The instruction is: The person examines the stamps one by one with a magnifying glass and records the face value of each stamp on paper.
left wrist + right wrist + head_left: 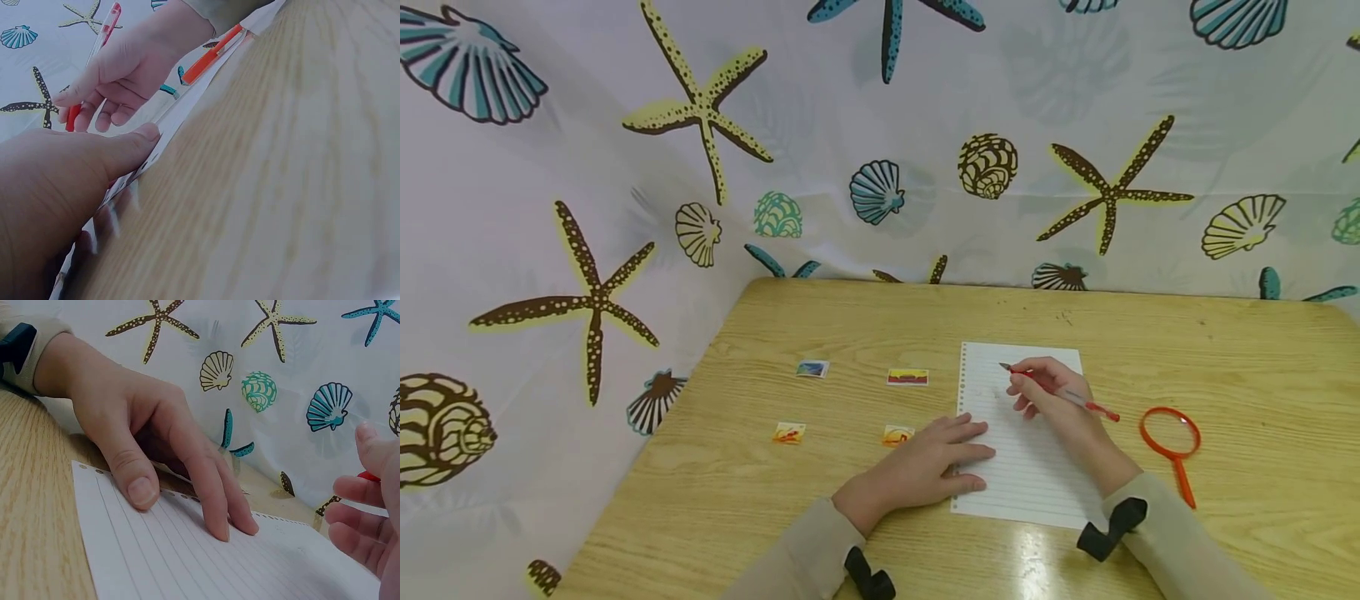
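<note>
A lined sheet of paper (1022,483) with punched holes down its left side lies on the table. My left hand (925,467) rests on its left edge, fingers spread and fairly straight; in the right wrist view the left thumb and fingertips touch the page. My right hand (1060,400) holds a red pen (1101,409) with a clear barrel, its tip pointing up and left over the upper part of the sheet. Faint marks show on the paper near that tip. Whether the tip touches the paper I cannot tell.
Several small picture cards lie left of the paper: a blue one (812,368), a red-and-yellow one (907,377) and orange ones (789,432), one partly behind the left hand. A red magnifying glass (1182,479) lies to the right. A shell-patterned cloth (820,100) hangs behind the wooden table (700,517).
</note>
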The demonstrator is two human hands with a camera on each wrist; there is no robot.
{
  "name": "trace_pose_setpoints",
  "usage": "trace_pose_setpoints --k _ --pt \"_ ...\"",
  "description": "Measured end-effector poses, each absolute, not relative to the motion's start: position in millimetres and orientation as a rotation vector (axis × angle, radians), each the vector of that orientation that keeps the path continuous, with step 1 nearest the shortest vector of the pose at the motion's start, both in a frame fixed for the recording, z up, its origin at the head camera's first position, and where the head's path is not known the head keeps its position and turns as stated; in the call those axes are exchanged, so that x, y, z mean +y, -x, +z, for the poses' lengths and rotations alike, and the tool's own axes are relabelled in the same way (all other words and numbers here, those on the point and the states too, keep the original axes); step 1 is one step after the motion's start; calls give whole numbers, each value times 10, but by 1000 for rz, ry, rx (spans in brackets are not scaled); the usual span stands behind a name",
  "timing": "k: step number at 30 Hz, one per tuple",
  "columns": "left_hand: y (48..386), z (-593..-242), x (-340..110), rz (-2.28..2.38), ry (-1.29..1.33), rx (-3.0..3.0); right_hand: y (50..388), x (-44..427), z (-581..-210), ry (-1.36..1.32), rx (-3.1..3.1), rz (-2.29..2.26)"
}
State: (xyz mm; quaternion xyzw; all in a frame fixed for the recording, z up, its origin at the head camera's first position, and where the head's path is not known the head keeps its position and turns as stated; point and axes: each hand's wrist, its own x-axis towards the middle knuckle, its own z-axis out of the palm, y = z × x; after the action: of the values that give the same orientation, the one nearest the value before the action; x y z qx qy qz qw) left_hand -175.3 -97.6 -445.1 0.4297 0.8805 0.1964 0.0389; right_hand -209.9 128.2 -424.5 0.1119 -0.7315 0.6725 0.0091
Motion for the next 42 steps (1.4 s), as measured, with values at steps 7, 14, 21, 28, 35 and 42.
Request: trace_pose_setpoints --k 7,14,21,28,35,42 --pt "1767 -4438 -967 589 -1327 2702 2097 1374 -4265 -474 -2288 2056" --pt "1778 -4462 -961 566 -1333 2702 1992 1422 -4171 -548 -2347 1884" --pt "1780 -4484 -976 579 -1315 2693 1843 1443 -4021 -569 -2335 1661" --pt "1799 -4504 -981 579 -1300 2683 1880 1578 -4103 -657 -2310 1571" --pt "1784 -4495 -981 599 -1313 2680 1857 1701 -4102 -607 -2461 1647" --pt "1781 -4493 -984 611 -1317 2698 1822 1751 -4094 -722 -2256 1853"
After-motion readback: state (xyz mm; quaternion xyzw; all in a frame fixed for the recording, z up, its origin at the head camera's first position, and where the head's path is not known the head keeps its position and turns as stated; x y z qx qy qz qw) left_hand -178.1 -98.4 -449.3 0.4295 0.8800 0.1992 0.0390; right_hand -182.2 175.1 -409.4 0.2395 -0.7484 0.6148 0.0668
